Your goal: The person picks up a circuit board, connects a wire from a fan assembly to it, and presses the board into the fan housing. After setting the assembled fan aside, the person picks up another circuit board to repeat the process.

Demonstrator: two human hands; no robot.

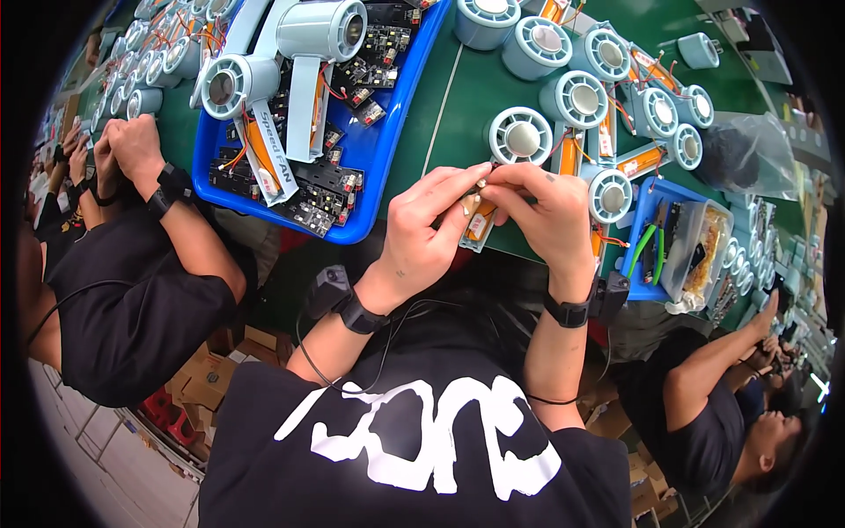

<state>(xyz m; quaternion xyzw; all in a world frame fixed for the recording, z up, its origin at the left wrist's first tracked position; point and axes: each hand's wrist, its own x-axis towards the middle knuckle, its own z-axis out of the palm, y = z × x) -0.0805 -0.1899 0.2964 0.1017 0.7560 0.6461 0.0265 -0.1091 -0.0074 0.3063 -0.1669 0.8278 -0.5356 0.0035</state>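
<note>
My left hand (429, 218) and my right hand (552, 214) meet near the table edge, thumbs and fingertips pinched together. Whatever small piece they grip is mostly covered by the fingers. Just beyond them is the round head of a light-blue handheld fan (521, 137). Below my fingertips shows part of a handle with a battery (480, 223); the fingers hide how it joins that head. More unfinished fans (581, 99) with battery packs and thin wires cluster beyond my right hand.
A blue tray (359, 231) at left holds small black circuit boards (321, 189) and fans. To the right, a blue bin (645, 211) holds green-handled pliers (641, 251) beside a clear tub (717, 233). Co-workers sit close on both sides, one forearm (189, 224) at left.
</note>
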